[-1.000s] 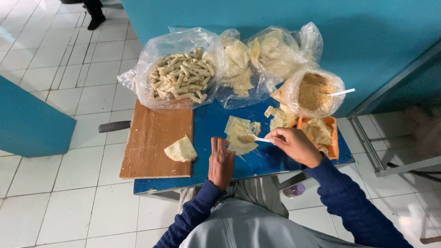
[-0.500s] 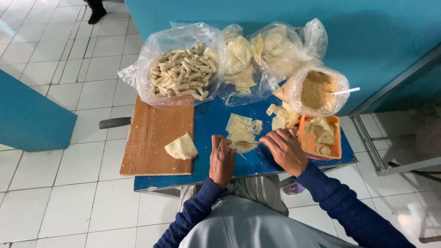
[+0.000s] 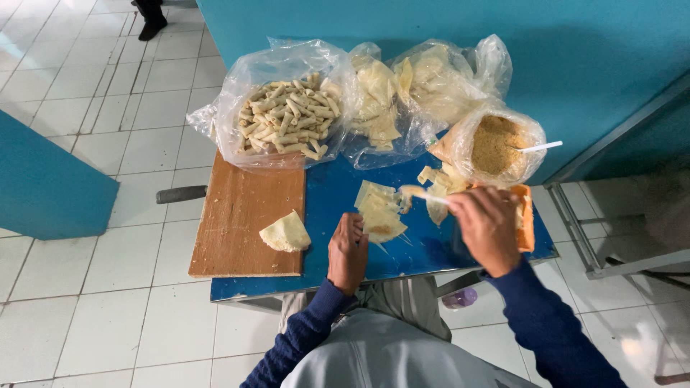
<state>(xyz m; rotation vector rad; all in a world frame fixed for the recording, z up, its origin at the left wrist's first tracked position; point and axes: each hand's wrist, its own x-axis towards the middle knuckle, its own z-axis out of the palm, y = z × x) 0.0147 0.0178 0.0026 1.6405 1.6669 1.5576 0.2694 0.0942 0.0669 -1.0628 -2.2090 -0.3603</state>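
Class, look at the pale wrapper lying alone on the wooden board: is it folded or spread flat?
Folded. The wrapper on the wooden board forms a wedge with one rounded edge.

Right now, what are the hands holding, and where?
Right hand grips a pale utensil by its handle end. Left hand holds nothing; it presses on the wrapper.

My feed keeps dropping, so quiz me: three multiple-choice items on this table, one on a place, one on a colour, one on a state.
1. Where does the folded wrapper lie?
A. on the wooden board
B. in a bag
C. on the floor

2. What colour is the tabletop?
A. red
B. blue
C. white

3. What is the left hand doing?
A. hanging off the table
B. gripping a bag
C. resting on the wrapper stack

Key: 1 A, it sits on the board's near right corner; 2 B, bare blue shows; 3 C, fingers touch the stack's edge.
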